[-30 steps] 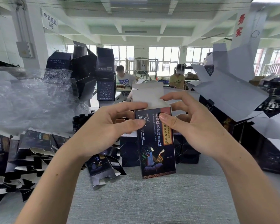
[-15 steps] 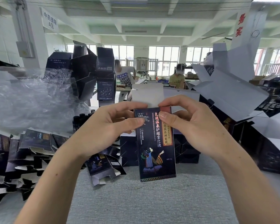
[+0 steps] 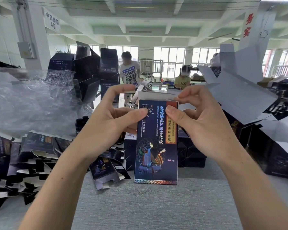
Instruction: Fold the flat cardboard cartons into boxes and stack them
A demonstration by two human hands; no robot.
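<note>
The carton stands upright in the middle, above the bench. Its lower edge is down at the grey cloth; I cannot tell if it touches. Its white top flap stands open, behind the front face. The left hand pinches the upper left edge, with the thumb on the front and the fingers behind, so this grip is clamped on the carton. The right hand grips the upper right edge in the same way, with its fingertips at the top corner by the flap. Between the forearms, on the near side, only the grey cloth shows. A pile of flat cartons fills the left edge, and one of them lies just beside the carton's lower left corner. Dark boxes stand just behind the carton, and large open cartons rise at the right. Crumpled plastic wrap lies far left. The room is a bright hall with windows on the far wall.
</note>
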